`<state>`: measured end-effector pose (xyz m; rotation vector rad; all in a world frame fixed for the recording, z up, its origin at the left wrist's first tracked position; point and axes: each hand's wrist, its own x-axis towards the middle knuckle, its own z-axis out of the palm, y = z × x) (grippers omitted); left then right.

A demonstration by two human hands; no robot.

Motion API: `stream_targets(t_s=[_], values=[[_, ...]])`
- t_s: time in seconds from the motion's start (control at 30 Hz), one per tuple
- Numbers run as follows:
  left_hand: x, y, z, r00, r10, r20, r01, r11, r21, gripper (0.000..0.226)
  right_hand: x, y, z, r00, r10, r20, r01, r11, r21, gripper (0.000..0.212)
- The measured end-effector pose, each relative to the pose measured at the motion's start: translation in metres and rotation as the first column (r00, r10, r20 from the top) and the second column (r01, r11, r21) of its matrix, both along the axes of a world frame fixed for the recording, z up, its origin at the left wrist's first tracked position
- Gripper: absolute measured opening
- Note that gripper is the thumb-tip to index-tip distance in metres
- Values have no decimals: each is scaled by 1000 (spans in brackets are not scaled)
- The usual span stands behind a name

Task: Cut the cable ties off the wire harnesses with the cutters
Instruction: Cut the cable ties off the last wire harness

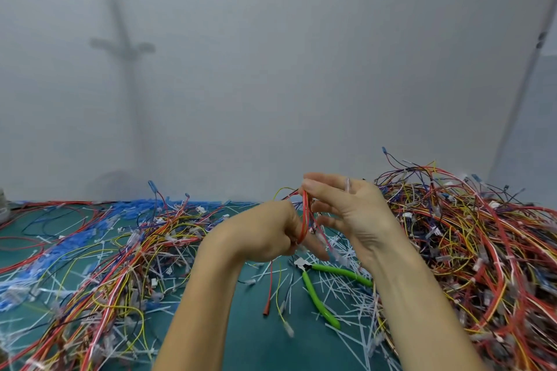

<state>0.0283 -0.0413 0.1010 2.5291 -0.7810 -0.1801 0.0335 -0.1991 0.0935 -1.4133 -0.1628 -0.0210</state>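
A left hand (265, 235) and right hand (346, 211) hold a wire harness (306, 217) between them above a mat (256, 340). Beneath lie cutters (319, 289) among loose cable ties (346, 292). Harness piles (467, 235) flank both sides.

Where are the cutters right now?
Head view, centre-right: the green-handled cutters lie unheld on the mat just below the right hand, among cut cable ties.

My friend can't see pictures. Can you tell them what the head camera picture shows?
Two hands hold a small bunch of red wires above a green table, the left hand gripping it low and the right hand pinching its top. Green-handled cutters lie untouched on the table below, between heaps of coloured wires and scattered white cut ties.
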Motion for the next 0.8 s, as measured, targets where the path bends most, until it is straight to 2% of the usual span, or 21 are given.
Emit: stream_targets(t_s=[0.07, 0.1, 0.2, 0.23, 0.27, 0.33, 0.37, 0.4, 0.47, 0.5, 0.6, 0.63, 0.7, 0.8], values=[[-3, 9, 4, 998, -28, -54, 27, 1000, -12, 49, 0, 2, 0, 1000, 17, 9, -18, 996, 83, 16], [-5, 17, 6, 994, -25, -104, 19, 998, -65, 46, 0, 2, 1, 999, 30, 29, -33, 991, 127, 18], [-16, 44, 14, 981, 46, -187, -111, 928, -355, 29, -2, -2, 2, 986, 59, 153, -81, 986, 147, 23], [-19, 49, 17, 978, 112, -175, -184, 860, -476, 21, -3, -3, 2, 976, 90, 197, -117, 984, 131, 23], [-20, 52, 19, 965, 205, -166, -263, 754, -601, 17, -4, -4, 3, 961, 138, 239, -164, 982, 94, 23], [-12, 50, 18, 885, 420, -200, -419, 532, -736, 25, -9, -3, 4, 914, 247, 323, -243, 969, -52, 26], [-8, 47, 17, 836, 504, -217, -485, 494, -721, 35, -10, -1, 4, 887, 296, 353, -267, 955, -131, 29], [-4, 42, 16, 806, 545, -230, -534, 503, -680, 44, -12, 2, 4, 867, 340, 365, -284, 938, -200, 30], [0, 31, 13, 817, 493, -299, -549, 510, -662, 53, -13, 8, 2, 841, 415, 348, -311, 896, -316, 30], [2, 26, 11, 835, 430, -342, -533, 480, -697, 49, -14, 10, 2, 832, 443, 335, -317, 874, -368, 30], [4, 18, 10, 882, 192, -429, -470, 307, -828, 22, -15, 12, 0, 827, 476, 299, -314, 833, -456, 32], [5, 17, 9, 890, 92, -446, -455, 243, -857, 20, -15, 11, 0, 834, 472, 287, -310, 830, -464, 31], [6, 16, 9, 893, -67, -446, -432, 158, -888, 22, -14, 9, 0, 851, 453, 265, -291, 828, -478, 30], [5, 15, 11, 911, -150, -383, -369, 114, -922, 30, -13, 2, 3, 874, 419, 247, -244, 818, -521, 25]])
